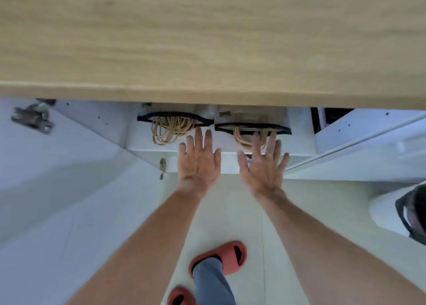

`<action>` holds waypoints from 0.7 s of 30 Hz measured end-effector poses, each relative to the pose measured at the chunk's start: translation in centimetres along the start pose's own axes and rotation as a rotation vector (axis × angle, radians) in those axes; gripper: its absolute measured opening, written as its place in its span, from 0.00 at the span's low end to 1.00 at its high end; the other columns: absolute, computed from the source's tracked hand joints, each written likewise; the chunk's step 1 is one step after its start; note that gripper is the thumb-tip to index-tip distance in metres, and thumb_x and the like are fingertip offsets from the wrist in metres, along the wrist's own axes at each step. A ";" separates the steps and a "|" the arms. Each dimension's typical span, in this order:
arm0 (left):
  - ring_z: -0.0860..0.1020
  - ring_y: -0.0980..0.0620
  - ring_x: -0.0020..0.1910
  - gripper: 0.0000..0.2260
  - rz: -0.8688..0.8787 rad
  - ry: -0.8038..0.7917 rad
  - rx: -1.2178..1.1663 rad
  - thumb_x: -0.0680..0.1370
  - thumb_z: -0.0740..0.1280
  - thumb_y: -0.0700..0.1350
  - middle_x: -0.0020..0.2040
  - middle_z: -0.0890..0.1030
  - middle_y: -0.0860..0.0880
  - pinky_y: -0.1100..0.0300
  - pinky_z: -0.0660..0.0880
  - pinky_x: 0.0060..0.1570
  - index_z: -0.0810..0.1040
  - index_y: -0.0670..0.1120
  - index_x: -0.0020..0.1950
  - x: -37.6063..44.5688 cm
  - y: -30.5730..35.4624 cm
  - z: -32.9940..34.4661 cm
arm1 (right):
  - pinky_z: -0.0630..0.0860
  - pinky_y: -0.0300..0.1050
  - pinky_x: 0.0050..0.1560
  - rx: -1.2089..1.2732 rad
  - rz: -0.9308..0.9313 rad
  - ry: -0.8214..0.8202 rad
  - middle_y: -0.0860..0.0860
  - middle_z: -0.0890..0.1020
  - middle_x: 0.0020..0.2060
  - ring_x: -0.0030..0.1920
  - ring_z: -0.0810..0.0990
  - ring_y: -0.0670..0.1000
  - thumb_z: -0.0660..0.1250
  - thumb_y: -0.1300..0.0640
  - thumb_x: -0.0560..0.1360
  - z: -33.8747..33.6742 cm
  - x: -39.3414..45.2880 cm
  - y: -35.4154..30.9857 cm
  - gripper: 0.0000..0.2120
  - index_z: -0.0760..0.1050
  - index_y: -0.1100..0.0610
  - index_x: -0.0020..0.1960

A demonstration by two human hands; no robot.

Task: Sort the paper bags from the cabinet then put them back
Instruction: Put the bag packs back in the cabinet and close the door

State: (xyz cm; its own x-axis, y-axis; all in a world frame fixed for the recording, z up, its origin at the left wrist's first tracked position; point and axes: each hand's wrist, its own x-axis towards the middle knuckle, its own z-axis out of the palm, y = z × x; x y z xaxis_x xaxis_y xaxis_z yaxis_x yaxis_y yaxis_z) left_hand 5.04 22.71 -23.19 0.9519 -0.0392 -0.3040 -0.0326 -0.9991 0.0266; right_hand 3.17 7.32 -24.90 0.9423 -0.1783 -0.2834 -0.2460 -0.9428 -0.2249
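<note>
Two bundles of paper bags stand side by side in the open white cabinet (pixel 230 160) under a wooden countertop. The left bundle (pixel 175 120) and the right bundle (pixel 253 128) show dark rims and several tan rope handles. My left hand (pixel 198 162) is spread flat, palm down, just in front of the left bundle's right end. My right hand (pixel 264 164) is spread too, with its fingertips over the rope handles of the right bundle. Neither hand holds anything.
The wooden countertop (pixel 207 39) overhangs the cabinet and hides the bags' far side. White cabinet doors stand open at left (pixel 57 178) and right (pixel 368 139), with a metal hinge (pixel 34 118) at upper left. My red slippers (pixel 219 257) stand on the pale floor.
</note>
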 end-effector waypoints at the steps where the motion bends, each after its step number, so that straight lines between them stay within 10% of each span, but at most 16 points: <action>1: 0.60 0.40 0.75 0.28 -0.021 -0.026 0.002 0.83 0.45 0.57 0.80 0.54 0.42 0.45 0.60 0.71 0.50 0.46 0.81 -2.3 -0.8 -0.2 | 0.42 0.67 0.77 -0.006 -0.030 -0.029 0.58 0.41 0.81 0.80 0.43 0.61 0.48 0.37 0.82 -0.2 -2.3 -0.8 0.33 0.48 0.50 0.82; 21: 0.58 0.38 0.77 0.26 -0.277 0.293 -0.062 0.79 0.58 0.45 0.77 0.61 0.36 0.45 0.53 0.76 0.63 0.39 0.77 -35.5 -17.8 -12.5 | 0.50 0.60 0.79 -0.008 -0.506 -0.057 0.59 0.53 0.81 0.81 0.49 0.57 0.45 0.40 0.81 -11.5 -32.0 -13.0 0.36 0.52 0.60 0.82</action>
State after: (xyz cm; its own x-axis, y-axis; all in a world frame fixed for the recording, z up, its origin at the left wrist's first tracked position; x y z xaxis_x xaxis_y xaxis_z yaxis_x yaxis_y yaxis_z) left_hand -24.35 42.07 -1.02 0.9688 0.2467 -0.0236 0.2475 -0.9680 0.0415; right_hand -21.14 22.03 -2.22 0.9289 0.3171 -0.1911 0.2403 -0.9090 -0.3405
